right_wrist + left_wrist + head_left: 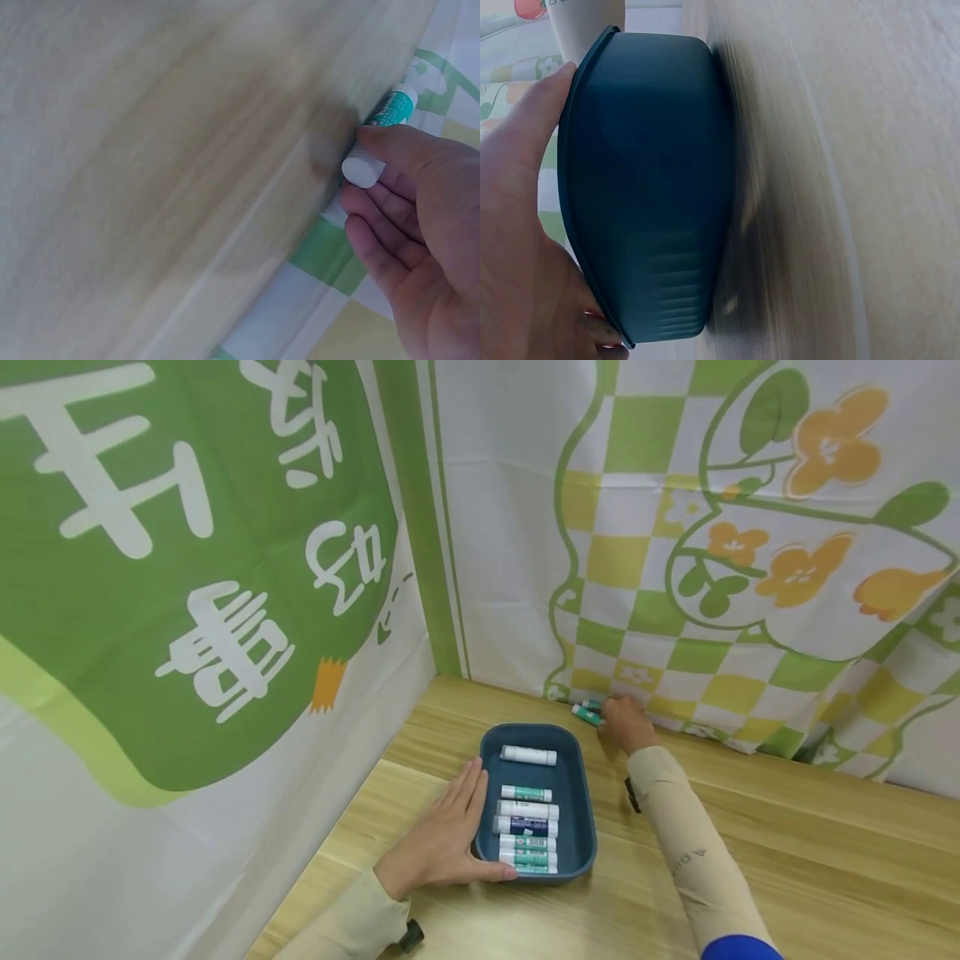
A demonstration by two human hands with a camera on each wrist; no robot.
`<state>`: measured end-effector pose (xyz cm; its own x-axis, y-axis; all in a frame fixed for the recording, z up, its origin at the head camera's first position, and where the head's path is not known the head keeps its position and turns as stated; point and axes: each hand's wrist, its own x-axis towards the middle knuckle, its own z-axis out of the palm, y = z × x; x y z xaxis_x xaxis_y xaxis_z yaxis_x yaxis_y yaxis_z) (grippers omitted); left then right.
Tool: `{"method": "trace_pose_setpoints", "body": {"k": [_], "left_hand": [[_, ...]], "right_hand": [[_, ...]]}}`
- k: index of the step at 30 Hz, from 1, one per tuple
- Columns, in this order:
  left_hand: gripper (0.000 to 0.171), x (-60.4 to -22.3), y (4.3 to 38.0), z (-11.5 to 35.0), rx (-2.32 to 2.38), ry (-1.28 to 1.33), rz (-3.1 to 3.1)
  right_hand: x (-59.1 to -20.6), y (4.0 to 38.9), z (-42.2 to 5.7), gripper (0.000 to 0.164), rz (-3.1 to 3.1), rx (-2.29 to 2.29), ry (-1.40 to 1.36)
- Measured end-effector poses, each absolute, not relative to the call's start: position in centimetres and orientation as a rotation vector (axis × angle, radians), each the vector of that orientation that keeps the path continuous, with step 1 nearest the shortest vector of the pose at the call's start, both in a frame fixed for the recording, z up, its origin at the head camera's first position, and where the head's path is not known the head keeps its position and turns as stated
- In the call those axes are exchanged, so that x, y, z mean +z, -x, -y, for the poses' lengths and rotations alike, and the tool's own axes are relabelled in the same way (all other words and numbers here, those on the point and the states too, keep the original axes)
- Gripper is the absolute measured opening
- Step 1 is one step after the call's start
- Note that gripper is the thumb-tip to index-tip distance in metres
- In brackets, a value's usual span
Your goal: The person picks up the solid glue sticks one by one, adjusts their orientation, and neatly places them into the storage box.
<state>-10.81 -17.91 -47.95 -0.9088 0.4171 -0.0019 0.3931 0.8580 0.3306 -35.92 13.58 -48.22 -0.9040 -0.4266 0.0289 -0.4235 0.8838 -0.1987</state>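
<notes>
My left hand (446, 839) rests against the left side and near corner of a dark blue tray (576, 802), fingers straight along the rim and thumb across the near edge. The left wrist view shows the tray's outer wall (649, 172) from the side. Inside lie several glue sticks, some with green labels (527, 794), a plain white one (528, 755) and one with a dark blue label (527, 827). At the table's back edge my right hand (628, 725) pinches a green-and-white glue stick (394, 109) between thumb and fingers. A second green-labelled stick (592, 704) lies beside it, partly hidden.
The wooden table (757, 835) extends to the right. A printed cloth with checks and flowers (697, 610) hangs right behind my right hand. A green and white cloth (225, 610) hangs along the left side. A white cup-like thing (589, 30) shows past the tray.
</notes>
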Motion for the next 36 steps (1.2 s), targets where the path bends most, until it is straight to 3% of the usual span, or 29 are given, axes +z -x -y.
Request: {"method": "trace_pose_setpoints", "body": {"k": [6,25,30,36], "left_hand": [[0.139,-47.7,11.0,17.7,0.531,-0.66,-2.935],[0.141,-45.8,11.1,17.2,0.563,-0.648,-2.871],[0.123,-44.5,11.8,17.0,0.554,-0.717,-2.925],[0.096,-43.8,13.5,17.1,0.556,-0.73,-3.072]], "right_hand": [[-47.0,35.3,-14.1,0.032,-3.033,-0.332,0.745],[-42.0,30.9,-15.0,0.033,-2.998,-0.433,1.057],[-40.8,29.4,-15.0,0.029,-2.971,-0.479,1.157],[-39.9,26.8,-14.6,0.007,-2.995,-0.405,1.307]]}}
